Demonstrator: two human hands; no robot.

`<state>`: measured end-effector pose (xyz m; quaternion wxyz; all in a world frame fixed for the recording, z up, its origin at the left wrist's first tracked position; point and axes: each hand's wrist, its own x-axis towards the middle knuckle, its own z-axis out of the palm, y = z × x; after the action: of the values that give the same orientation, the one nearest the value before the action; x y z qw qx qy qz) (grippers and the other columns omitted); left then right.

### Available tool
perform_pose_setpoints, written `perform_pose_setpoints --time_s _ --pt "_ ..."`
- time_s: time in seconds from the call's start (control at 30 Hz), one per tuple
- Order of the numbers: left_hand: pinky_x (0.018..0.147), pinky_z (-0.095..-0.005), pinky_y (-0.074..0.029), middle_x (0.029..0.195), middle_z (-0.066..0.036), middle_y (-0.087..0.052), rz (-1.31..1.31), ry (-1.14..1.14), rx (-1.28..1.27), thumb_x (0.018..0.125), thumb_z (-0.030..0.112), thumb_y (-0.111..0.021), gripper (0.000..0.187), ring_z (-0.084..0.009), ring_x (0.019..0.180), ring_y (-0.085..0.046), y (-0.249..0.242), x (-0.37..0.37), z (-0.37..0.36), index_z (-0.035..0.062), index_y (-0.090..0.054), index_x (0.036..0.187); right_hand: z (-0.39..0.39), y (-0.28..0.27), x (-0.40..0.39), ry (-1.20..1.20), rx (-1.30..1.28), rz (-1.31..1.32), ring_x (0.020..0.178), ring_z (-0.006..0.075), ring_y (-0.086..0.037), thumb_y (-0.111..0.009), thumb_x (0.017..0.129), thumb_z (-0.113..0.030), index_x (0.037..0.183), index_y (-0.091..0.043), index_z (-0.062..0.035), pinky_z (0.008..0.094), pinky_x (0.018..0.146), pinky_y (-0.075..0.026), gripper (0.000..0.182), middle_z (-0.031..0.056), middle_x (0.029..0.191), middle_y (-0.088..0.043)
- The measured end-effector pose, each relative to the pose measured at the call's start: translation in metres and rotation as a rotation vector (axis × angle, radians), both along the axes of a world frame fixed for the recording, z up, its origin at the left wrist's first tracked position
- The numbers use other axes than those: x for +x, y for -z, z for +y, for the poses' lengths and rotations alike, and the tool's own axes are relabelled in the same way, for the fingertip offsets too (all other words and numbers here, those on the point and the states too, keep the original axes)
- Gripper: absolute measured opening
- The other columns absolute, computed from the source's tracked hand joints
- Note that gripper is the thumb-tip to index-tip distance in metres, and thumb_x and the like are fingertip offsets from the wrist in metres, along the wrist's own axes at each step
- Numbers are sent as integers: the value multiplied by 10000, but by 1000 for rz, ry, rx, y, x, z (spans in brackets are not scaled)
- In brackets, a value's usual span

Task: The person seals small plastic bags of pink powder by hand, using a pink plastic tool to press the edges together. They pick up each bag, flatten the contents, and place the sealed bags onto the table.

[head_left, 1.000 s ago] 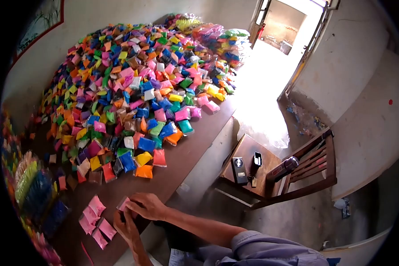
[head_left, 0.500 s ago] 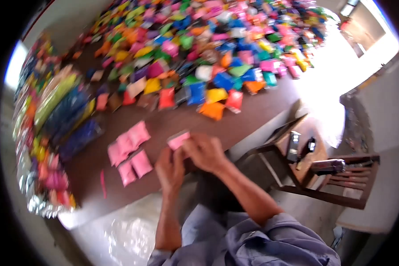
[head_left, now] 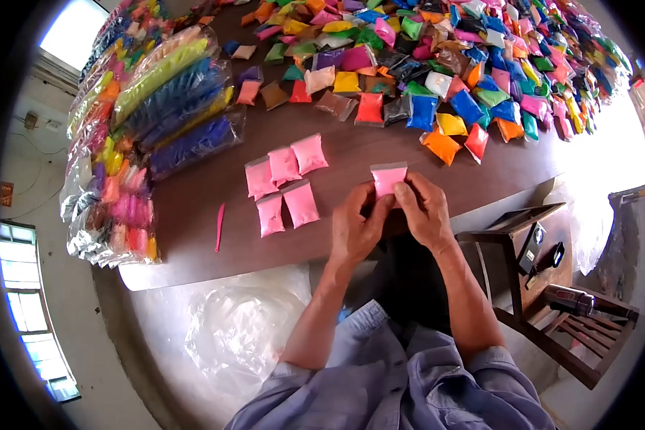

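Between my two hands, over the front edge of the brown table point(head_left: 358, 150), is a small pink packet point(head_left: 388, 179) with a clear strip along its top. My left hand point(head_left: 360, 223) grips its left side, the thumb pressed near its lower part. On the other side, my right hand point(head_left: 424, 208) pinches it with thumb and fingers. Several similar pink packets point(head_left: 300, 203) lie on the table to the left of my hands, some overlapping. Farther left lies a thin pink tool point(head_left: 220, 227).
Many colourful packets point(head_left: 423, 111) are heaped across the table's far side. Long bundled bags point(head_left: 193, 147) and stacked packets line the left end. A wooden chair point(head_left: 510, 240) at the right holds a phone-like black item point(head_left: 531, 247) and a dark cylinder point(head_left: 568, 299). Clear plastic point(head_left: 229, 322) lies below.
The view has turned and shifted, so the table and packets appear higher and farther right. Both hands still hold the pink packet, which now faces the camera more upright.
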<state>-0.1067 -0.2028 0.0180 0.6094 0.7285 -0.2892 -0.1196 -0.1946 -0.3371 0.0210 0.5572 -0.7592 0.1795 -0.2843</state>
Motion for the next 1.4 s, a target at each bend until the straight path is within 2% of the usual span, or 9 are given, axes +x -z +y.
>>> perform_pose_setpoints --time_s 0.13,0.47,0.53,0.63,0.77,1.0,1.07,1.27,1.4 --pt "748 -335 -564 930 -152 -752 -32 16 1 953 156 -810 325 -202 814 -716 -12 -4 -5 -11 -700 1209 -1 2 1 61 36 -31 716 119 -539 -672 1056 -244 1012 -677 7 316 653 -477 255 79 768 -601" --pt "770 -339 -572 970 -168 -768 -37 -7 25 940 129 -816 349 -210 852 -739 -3 -2 -4 -12 -694 1235 -4 -3 -1 5 11 60 703 112 -546 -681 1048 -230 980 -668 7 323 635 -470 247 95 761 -618" --pt "768 -341 -571 976 -172 -771 -78 -19 32 948 123 -805 333 -213 856 -744 -8 -4 -6 -15 -695 1229 -3 0 0 14 121 12 703 128 -576 -683 1035 -173 990 -677 4 316 647 -485 183 97 773 -636" --pt "757 -339 -567 974 -170 -773 -129 -22 47 965 122 -783 287 -213 847 -741 -8 0 -5 -21 -706 1202 -3 -5 -2 40 61 29 713 141 -599 -681 1025 -128 1001 -685 4 313 659 -498 134 94 796 -653" --pt "729 -324 -547 949 -159 -766 -15 -46 41 997 150 -753 227 -206 805 -708 -17 0 -5 -23 -733 1143 -1 0 1 19 18 -29 722 147 -614 -693 1018 -157 1011 -689 3 313 660 -501 160 93 816 -667" --pt "711 -297 -525 883 -111 -740 -96 -24 52 1029 186 -724 227 -139 805 -665 -7 -1 -4 -34 -727 1083 -5 3 -1 20 68 33 732 165 -638 -721 1004 -235 1016 -706 -23 314 657 -501 213 104 820 -671" --pt "695 -286 -505 852 -60 -711 84 -37 -40 1036 172 -713 202 -107 800 -621 -14 -5 -6 -30 -717 1043 -6 2 -2 18 69 -13 730 173 -639 -726 1000 -231 1015 -708 -27 317 655 -502 205 107 823 -671" --pt "680 -268 -471 830 -29 -664 -20 -48 15 1041 177 -714 198 -88 779 -542 -5 1 -2 -20 -699 1027 -4 7 -1 -3 8 -20 733 222 -662 -740 978 -195 1014 -705 -25 333 654 -512 177 119 863 -689" --pt "685 -265 -471 823 -31 -665 -80 -77 -7 1039 181 -722 202 -88 775 -546 3 3 -2 -19 -696 1024 -3 2 -2 1 -41 18 746 253 -675 -734 972 -165 1016 -703 -21 342 661 -522 154 139 875 -688"
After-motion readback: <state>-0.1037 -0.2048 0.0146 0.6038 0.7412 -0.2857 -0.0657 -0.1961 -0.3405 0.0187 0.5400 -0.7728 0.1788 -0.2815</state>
